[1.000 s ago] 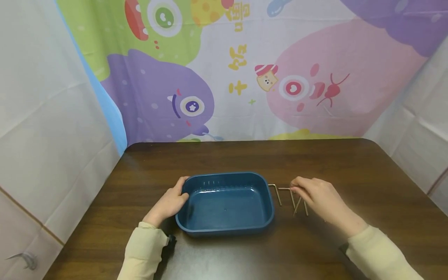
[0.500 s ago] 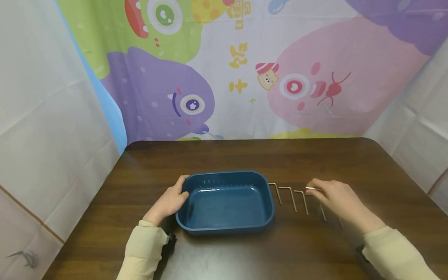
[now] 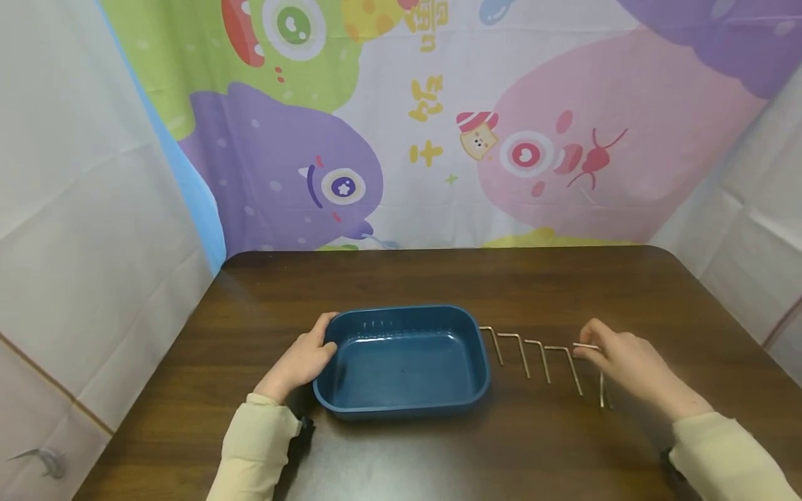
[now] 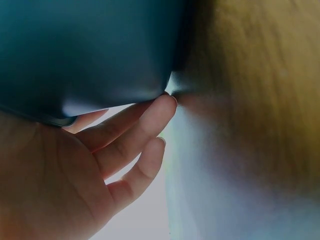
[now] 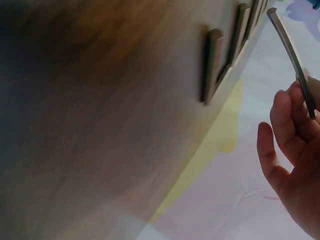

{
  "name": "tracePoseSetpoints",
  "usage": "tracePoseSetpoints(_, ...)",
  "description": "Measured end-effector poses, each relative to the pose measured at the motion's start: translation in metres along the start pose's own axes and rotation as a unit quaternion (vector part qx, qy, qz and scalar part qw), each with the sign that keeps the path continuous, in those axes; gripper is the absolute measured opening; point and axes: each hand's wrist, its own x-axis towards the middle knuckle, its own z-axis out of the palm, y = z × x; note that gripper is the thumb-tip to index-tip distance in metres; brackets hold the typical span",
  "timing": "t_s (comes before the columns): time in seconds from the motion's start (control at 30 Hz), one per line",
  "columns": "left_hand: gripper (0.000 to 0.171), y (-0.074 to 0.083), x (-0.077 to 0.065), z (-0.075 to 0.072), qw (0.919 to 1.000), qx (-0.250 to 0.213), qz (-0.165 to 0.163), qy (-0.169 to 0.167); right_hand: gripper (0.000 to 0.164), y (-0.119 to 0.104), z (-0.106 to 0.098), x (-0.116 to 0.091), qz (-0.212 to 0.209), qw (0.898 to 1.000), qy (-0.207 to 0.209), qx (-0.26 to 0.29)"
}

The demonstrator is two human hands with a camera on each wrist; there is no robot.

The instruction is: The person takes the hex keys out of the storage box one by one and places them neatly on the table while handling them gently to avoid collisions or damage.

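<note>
A dark blue rectangular tray (image 3: 401, 414) stands on the brown table. My left hand (image 3: 301, 362) grips its left end, thumb over the rim; in the left wrist view the fingers (image 4: 132, 135) lie along its outer side. My right hand (image 3: 629, 358) pinches an L-shaped metal hex key (image 5: 289, 52) between thumb and fingers, above the table right of the tray. Several more hex keys lie in a row between tray and right hand, among them one hex key (image 3: 523, 356) near the tray and another (image 3: 573, 372) nearer the hand. One beneath the right hand is mostly hidden.
The wooden table (image 3: 438, 278) ends at a cartoon-printed curtain (image 3: 426, 209) at the back. Pale panels rise at left and right. A small metal hook (image 3: 46, 460) is fixed to the left panel.
My right hand has moved right along the row. A hex key now lies where it was, and the hand holds another. My left hand and the tray have stayed put.
</note>
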Motion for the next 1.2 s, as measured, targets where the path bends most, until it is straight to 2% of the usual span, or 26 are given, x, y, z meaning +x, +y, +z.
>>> tracePoseSetpoints(0.47, 0.049, -0.004, 0.0, -0.001, 1.0, 0.005, 0.004, -0.001, 0.011, 0.022, 0.001, -0.016, 0.018, 0.999, -0.043, 0.002)
tracePoseSetpoints(0.8, 0.049, -0.003, 0.002, -0.002, 0.9999, 0.007, 0.012, 0.001, 0.017, 0.027, -0.002, -0.021, 0.033, 0.998, -0.051, -0.027)
tracePoseSetpoints(1.2, 0.049, -0.001, 0.001, 0.0, 1.0, 0.004, 0.003, -0.004, 0.015, 0.03, 0.0, -0.026, 0.048, 0.994, -0.097, -0.021)
